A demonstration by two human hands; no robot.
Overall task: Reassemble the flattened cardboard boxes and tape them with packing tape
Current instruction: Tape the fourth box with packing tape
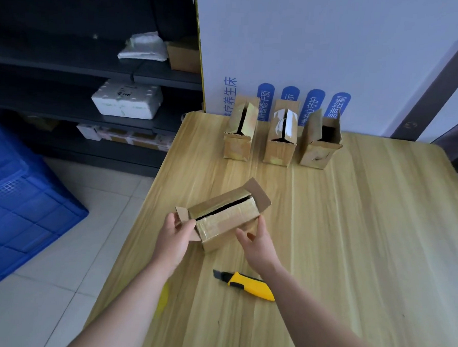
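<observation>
A small cardboard box (227,217) lies on its side near the middle of the wooden table (352,233), its long top flaps nearly closed with a dark gap between them and its end flaps sticking out. My left hand (175,237) grips the left end flap between thumb and fingers. My right hand (256,242) holds the box's right front corner, thumb along the right end. Three more small boxes (239,128) (281,135) (321,141) stand in a row at the table's far edge, tops partly open. No packing tape roll is visible.
A yellow and black utility knife (246,284) lies on the table just in front of my right forearm. A large white printed board (308,58) stands behind the boxes. Dark shelving (95,73) and a blue plastic crate (16,204) are on the left, over tiled floor.
</observation>
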